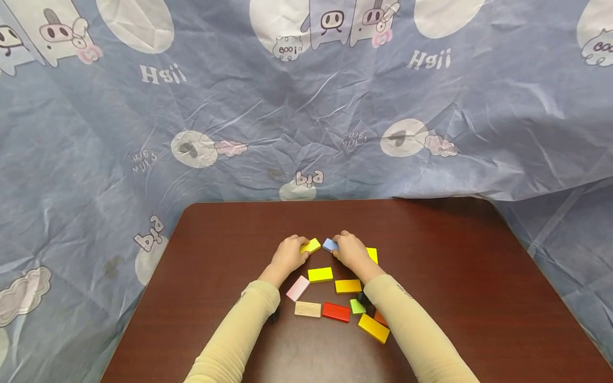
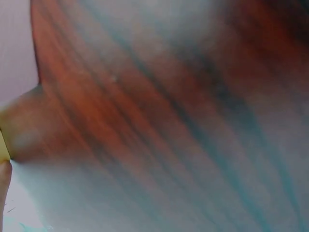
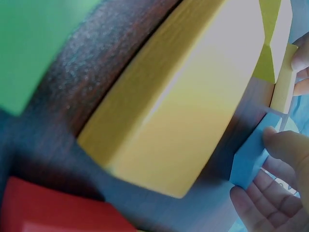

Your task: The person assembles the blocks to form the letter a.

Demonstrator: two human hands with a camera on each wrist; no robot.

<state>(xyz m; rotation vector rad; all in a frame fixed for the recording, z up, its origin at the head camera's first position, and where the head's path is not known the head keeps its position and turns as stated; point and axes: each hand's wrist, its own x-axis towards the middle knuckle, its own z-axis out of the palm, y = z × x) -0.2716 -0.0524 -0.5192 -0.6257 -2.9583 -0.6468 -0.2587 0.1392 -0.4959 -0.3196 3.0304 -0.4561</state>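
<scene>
My left hand (image 1: pixel 289 255) grips a yellow block (image 1: pixel 312 246) by its left end, near the middle of the table. The edge of that block (image 2: pixel 4 146) and a fingertip (image 2: pixel 4 180) show at the left of the left wrist view. Just to the right, my right hand (image 1: pixel 351 249) pinches a light blue block (image 1: pixel 329 244). In the right wrist view the thumb lies on top of the blue block (image 3: pixel 253 152), with fingers below it. The two held blocks slant towards each other, a narrow gap between them in the head view.
Nearer me on the dark table (image 1: pixel 230 229) lie a yellow block (image 1: pixel 320 274), pink block (image 1: pixel 298 288), plain wooden block (image 1: pixel 307 309), red block (image 1: pixel 336 312), green block (image 1: pixel 357 306) and orange-yellow blocks (image 1: pixel 373 329). Another yellow block (image 1: pixel 372 255) is partly behind my right hand. A patterned cloth (image 1: pixel 306 106) hangs behind.
</scene>
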